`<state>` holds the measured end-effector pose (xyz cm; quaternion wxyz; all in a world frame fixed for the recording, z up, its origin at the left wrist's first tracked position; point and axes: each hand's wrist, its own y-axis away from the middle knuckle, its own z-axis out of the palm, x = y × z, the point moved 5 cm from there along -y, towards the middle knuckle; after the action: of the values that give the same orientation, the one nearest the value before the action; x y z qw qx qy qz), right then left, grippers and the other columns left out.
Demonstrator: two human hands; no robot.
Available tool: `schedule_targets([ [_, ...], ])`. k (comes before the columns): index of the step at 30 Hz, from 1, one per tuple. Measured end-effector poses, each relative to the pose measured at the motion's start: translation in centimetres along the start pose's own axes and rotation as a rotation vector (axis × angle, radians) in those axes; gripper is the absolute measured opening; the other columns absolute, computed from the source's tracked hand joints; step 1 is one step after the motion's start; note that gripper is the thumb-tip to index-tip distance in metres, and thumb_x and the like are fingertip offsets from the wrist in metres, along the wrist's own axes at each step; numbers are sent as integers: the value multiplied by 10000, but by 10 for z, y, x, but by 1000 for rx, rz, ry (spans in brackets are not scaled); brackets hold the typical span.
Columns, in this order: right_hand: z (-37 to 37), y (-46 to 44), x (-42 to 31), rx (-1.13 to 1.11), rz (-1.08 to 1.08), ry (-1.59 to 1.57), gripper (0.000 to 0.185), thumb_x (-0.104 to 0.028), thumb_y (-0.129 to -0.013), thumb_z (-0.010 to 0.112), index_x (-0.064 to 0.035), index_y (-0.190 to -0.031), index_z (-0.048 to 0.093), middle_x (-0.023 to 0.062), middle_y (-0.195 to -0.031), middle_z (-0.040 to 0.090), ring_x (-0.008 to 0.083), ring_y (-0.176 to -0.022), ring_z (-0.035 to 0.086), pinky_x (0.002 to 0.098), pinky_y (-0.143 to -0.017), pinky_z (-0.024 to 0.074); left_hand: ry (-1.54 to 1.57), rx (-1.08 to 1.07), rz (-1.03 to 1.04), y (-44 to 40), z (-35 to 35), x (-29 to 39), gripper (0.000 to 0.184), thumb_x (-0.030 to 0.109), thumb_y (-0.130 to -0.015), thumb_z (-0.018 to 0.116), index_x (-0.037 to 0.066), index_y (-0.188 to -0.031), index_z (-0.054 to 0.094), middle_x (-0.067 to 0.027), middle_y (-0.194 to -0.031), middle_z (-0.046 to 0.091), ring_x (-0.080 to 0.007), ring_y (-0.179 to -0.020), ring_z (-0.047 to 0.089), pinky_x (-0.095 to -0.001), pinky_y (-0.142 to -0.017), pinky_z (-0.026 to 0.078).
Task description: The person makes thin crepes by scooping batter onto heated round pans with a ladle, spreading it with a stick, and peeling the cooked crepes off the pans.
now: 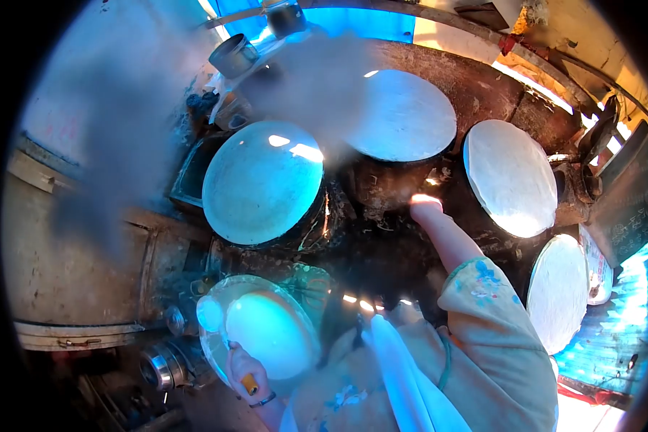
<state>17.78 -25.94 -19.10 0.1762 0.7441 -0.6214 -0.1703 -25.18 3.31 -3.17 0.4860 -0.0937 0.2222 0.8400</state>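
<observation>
My left hand (pixel 246 369), lower left, is closed round the yellow-brown handle (pixel 250 384) of a ladle-like tool. Its round pale head (pixel 209 315) seems to lie at the rim of a wide basin (pixel 308 334) holding white liquid (pixel 266 335). My right hand (pixel 426 207) reaches forward, low between the round plates. It looks closed, but glare washes out its fingers and hides anything in them. Nearest it are a white-topped round plate (pixel 511 178) on the right and another (pixel 403 115) beyond. A shinier round plate (pixel 263 183) lies to the left.
A fourth white round plate (pixel 559 294) stands at the right. Metal pots (pixel 233 55) sit at the back left, and a shiny metal container (pixel 163 365) at the lower left. Grey blurs cover parts of the left and top.
</observation>
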Motion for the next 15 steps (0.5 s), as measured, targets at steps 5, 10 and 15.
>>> schedule_targets([
  [5,-5,9,6,-104,114,5,142,-84,-710,605,-103,-826,684,71,-851,677,236,-767,661,406,-580,536,-2,8,16,2,3,1,229,115,-927,356,-58,-1066,415,30,-549,336,-44,-409,373,-194,-406,386],
  [10,9,35,10,90,3,-8,183,-95,-761,613,-96,-939,659,77,-939,663,252,-880,646,399,-689,534,61,65,26,12,1,9,152,135,-937,345,54,-870,455,51,-537,327,-34,-403,358,-184,-389,342],
  [15,84,63,30,118,-2,-157,186,-123,-809,524,-19,-954,574,221,-948,613,391,-913,584,456,-757,459,26,142,-110,33,-17,55,300,179,-968,310,103,-694,404,45,-529,354,-38,-402,359,-184,-378,337],
])
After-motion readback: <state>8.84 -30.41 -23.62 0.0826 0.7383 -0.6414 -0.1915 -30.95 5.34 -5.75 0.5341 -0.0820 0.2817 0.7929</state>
